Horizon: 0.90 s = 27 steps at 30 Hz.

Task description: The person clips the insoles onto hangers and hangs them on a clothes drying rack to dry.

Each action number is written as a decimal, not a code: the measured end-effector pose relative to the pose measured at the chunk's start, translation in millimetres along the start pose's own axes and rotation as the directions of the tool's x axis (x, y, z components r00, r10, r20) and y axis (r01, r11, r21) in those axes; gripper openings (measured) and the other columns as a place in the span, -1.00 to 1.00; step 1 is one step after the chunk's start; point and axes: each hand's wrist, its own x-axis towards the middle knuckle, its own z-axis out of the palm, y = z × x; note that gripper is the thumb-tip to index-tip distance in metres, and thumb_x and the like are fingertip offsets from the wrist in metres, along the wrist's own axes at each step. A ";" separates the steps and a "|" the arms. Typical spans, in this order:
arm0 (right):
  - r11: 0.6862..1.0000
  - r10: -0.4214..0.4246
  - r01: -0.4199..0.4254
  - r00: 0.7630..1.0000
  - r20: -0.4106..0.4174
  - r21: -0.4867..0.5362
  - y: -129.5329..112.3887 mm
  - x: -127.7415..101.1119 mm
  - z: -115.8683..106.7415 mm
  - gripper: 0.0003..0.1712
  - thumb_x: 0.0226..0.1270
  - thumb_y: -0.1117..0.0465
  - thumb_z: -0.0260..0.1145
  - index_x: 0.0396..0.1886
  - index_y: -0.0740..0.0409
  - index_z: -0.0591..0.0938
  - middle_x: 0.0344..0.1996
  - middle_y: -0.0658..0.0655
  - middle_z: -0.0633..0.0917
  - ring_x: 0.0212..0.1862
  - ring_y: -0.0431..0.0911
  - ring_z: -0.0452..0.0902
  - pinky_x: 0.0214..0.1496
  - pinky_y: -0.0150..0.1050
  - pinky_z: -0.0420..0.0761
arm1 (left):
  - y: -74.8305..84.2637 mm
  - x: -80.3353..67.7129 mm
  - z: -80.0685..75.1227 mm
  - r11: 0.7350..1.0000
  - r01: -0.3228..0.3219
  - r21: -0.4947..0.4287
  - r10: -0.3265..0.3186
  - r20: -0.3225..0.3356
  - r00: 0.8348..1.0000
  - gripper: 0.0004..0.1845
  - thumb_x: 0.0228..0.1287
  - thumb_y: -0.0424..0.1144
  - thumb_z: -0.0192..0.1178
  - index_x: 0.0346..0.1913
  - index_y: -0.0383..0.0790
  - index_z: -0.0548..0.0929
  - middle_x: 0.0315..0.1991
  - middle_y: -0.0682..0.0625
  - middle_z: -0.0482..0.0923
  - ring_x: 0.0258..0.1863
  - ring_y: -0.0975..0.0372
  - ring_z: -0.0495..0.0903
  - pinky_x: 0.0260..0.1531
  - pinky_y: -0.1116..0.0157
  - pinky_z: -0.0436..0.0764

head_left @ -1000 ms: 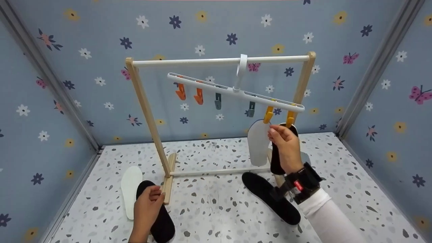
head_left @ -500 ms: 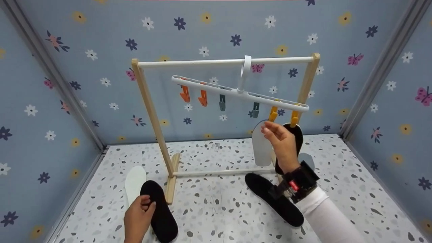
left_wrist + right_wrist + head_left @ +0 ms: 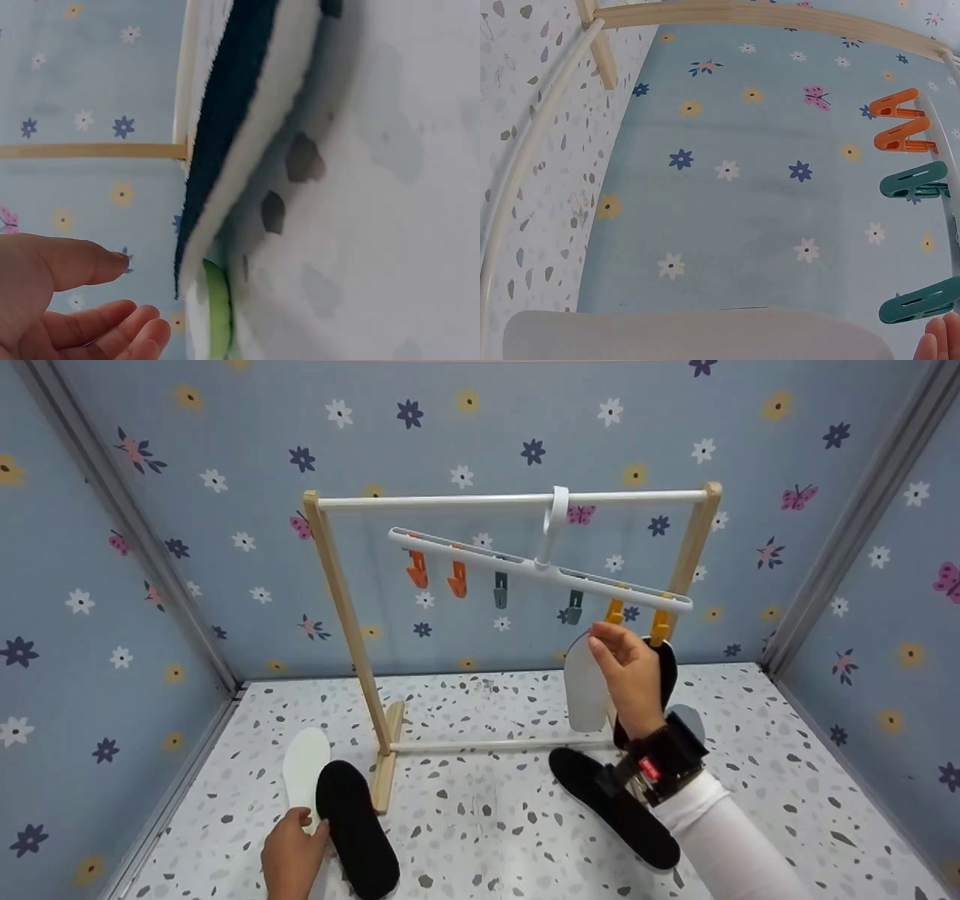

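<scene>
My left hand [image 3: 292,851] reaches low over the lower part of a pale insole [image 3: 306,765], beside a black insole [image 3: 356,832] on the speckled surface. In the left wrist view its thumb and fingers stand apart with nothing between them, near the pale insole's green edge [image 3: 218,307]. My right hand [image 3: 630,679] is raised at the upper end of a light grey insole [image 3: 586,697], its loosely bent fingers just below a yellow clip [image 3: 615,612]. Beyond it, a second black insole [image 3: 667,667] hangs from another yellow clip [image 3: 660,624], partly hidden by the hand.
A white clip hanger [image 3: 480,556] hangs tilted from a wood-and-white rack [image 3: 442,501], its right end lower. Orange clips [image 3: 457,581] and dark green clips [image 3: 501,590] hold nothing. Another black insole [image 3: 615,810] lies under my right forearm; a grey rounded piece [image 3: 688,721] shows behind it.
My left hand has moved left and toward me, off the black insole to the pale one. My right hand has shifted left across the hanging grey insole's top. The view has turned slightly left.
</scene>
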 end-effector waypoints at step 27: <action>0.996 0.026 -0.019 0.997 0.074 -0.090 -11.1 6.2 21.4 -0.34 0.41 0.21 0.14 0.42 0.28 0.17 0.39 0.21 0.24 0.36 0.01 0.25 0.31 -0.17 0.32 | -9.3 19.2 12.7 0.999 -0.027 0.030 0.025 0.060 0.998 -0.60 0.17 -0.23 0.18 -0.25 -0.65 0.53 -0.46 -0.32 0.53 -0.42 -0.10 0.55 -0.35 -0.02 0.49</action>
